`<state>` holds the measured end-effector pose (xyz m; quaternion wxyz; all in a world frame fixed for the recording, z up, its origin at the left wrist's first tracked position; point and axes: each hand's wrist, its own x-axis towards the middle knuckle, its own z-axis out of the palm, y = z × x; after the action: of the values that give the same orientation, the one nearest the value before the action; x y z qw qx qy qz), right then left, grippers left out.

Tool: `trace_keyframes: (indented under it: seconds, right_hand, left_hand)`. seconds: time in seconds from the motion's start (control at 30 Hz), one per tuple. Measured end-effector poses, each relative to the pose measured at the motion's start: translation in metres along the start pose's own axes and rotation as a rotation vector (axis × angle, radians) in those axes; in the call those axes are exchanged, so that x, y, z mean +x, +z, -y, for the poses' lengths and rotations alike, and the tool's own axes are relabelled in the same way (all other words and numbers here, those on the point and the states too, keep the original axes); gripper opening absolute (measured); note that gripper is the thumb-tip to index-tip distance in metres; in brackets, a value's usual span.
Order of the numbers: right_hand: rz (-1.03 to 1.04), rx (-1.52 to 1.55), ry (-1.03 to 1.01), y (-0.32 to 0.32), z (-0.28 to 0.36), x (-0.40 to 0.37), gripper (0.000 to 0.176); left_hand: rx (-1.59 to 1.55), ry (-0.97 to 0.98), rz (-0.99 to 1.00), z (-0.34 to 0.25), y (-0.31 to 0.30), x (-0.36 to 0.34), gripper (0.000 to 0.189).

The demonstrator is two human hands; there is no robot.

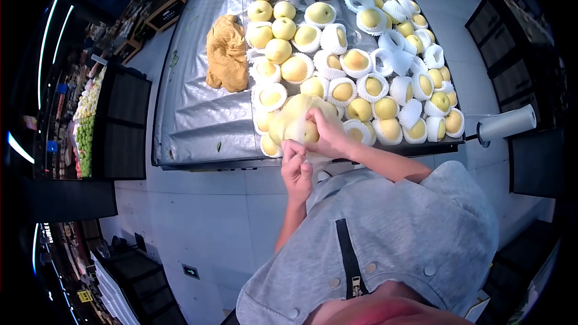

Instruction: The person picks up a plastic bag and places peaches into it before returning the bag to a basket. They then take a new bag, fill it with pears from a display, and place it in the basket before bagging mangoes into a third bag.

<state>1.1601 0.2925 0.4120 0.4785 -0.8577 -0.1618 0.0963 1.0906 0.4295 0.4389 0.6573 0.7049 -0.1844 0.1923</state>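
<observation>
My left hand (296, 168) pinches the lower edge of a thin clear plastic bag (293, 121) at the near edge of the fruit stand. My right hand (327, 134) is at the bag's mouth with its fingers around a yellow pear (310, 133) that sits partly inside the bag. More yellow fruit shows through the bag's film. Around the hands lie several yellow pears in white foam nets (343, 91) on the silver display table (198, 114).
A crumpled brown cloth (227, 53) lies on the table left of the pears. A roll of plastic bags (507, 123) is mounted at the table's right corner. Dark shelving stands to the left and right, with green apples (85, 132) on a far left stand.
</observation>
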Motion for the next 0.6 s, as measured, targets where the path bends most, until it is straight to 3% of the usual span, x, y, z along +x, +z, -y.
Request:
trace_keyframes:
  seconds: [0.07,0.1,0.2,0.3,0.4,0.6]
  right_hand:
    - [-0.010,0.045,-0.041,0.016,-0.007,-0.002,0.065]
    - [-0.079,0.065,-0.112,0.022,-0.007,-0.002,0.054]
    - [0.050,0.641,-0.039,0.021,-0.009,-0.003,0.054]
    - [-0.135,0.259,-0.182,0.006,-0.003,-0.017,0.058]
    - [-0.590,-0.414,-0.310,-0.011,-0.002,-0.017,0.064]
    - [-0.746,-0.304,-0.034,-0.041,-0.022,-0.012,0.051]
  left_hand:
    - [-0.025,-0.003,-0.050,-0.001,-0.006,-0.001,0.058]
    - [-0.006,0.020,-0.079,0.001,-0.008,0.000,0.057]
    - [-0.122,-0.040,-0.151,0.010,-0.028,0.000,0.056]
    - [-0.115,-0.016,-0.196,0.011,-0.035,0.008,0.054]
    - [-0.197,-0.030,-0.179,0.017,-0.031,0.013,0.053]
    - [-0.323,-0.048,-0.116,0.026,-0.028,0.031,0.046]
